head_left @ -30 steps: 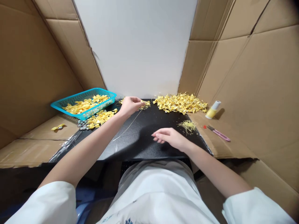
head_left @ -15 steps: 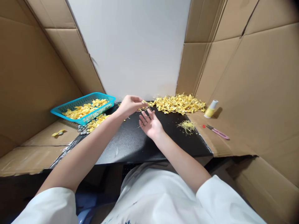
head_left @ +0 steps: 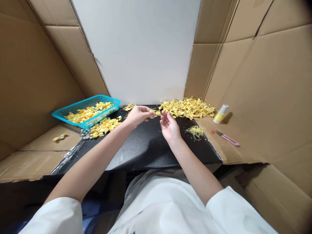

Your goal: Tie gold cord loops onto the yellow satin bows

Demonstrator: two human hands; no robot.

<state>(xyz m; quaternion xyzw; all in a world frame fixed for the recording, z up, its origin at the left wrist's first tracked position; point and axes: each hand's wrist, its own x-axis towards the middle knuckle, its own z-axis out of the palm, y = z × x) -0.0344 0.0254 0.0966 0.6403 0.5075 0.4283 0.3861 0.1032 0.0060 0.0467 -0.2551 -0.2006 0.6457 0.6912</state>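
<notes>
Handling step: seemingly working a yellow bow between both hands; the next move likely calls for a steady pinch and fine fingerwork.
Left hand: thumb and fingers pinched on the yellow bow.
Right hand: loosely curled beside it; hold unclear.
Yellow bow: above the black table.

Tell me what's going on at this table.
Someone is working at a black table with a yellow ribbon bow in the grip of the left hand. The right hand is raised close beside it, fingers curled; whether it holds thread is too small to tell. More bows fill a teal basket on the left and a heap at the back right. Pink-handled snips lie on the right.
</notes>
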